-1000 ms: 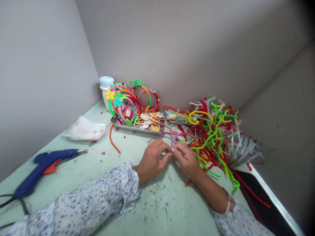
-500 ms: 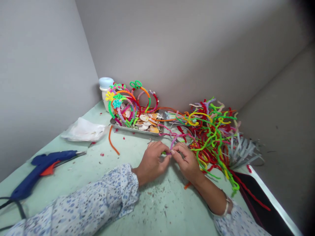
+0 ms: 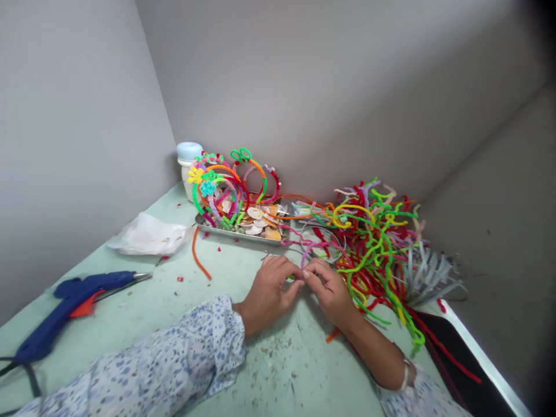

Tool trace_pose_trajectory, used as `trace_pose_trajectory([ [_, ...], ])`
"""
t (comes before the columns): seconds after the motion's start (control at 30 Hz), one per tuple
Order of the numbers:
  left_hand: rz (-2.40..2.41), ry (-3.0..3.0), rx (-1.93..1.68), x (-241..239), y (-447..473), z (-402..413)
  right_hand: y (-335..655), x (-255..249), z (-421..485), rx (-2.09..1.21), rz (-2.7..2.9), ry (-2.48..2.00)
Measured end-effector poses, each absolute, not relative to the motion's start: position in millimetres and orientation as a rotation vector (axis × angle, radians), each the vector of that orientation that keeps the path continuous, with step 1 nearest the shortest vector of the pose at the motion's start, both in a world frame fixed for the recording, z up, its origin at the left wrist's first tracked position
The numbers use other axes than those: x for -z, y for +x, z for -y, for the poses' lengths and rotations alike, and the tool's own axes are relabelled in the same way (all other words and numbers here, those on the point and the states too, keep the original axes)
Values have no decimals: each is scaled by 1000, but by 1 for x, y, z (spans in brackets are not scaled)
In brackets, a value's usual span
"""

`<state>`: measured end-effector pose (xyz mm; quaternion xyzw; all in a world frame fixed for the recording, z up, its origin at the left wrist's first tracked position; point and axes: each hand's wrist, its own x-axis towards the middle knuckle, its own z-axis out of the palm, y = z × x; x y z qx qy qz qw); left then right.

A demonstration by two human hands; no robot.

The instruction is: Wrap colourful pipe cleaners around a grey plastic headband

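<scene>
My left hand (image 3: 270, 288) and my right hand (image 3: 329, 289) meet fingertip to fingertip on the pale green table (image 3: 269, 370). Both pinch a pink-purple pipe cleaner (image 3: 309, 250) that arches up and away from the fingers; a bit of green shows under my left fingers. Just beyond the hands lie thin grey headbands (image 3: 324, 231). A big tangle of red, green, yellow and pink pipe cleaners (image 3: 373, 231) lies to the right of my right hand.
A metal tray (image 3: 237, 231) holds shells and decorated headbands (image 3: 221, 182), with a white jar (image 3: 187, 165) behind. An orange pipe cleaner (image 3: 198, 260), a crumpled plastic bag (image 3: 145, 234) and a blue glue gun (image 3: 72, 301) lie left. Grey strips (image 3: 428, 272) sit right.
The hands stay together on the pipe cleaner with small finger movements. The view has shifted slightly, so everything sits a little lower in the picture.
</scene>
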<state>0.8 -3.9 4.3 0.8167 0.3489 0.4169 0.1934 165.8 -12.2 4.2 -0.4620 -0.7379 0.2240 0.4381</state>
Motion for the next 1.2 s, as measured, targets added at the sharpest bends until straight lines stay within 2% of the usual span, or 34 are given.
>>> trace_pose_trajectory([
  [1.2,-1008,2222,-1203,-4,2,2,165,-5,13,-529,1805,-1184],
])
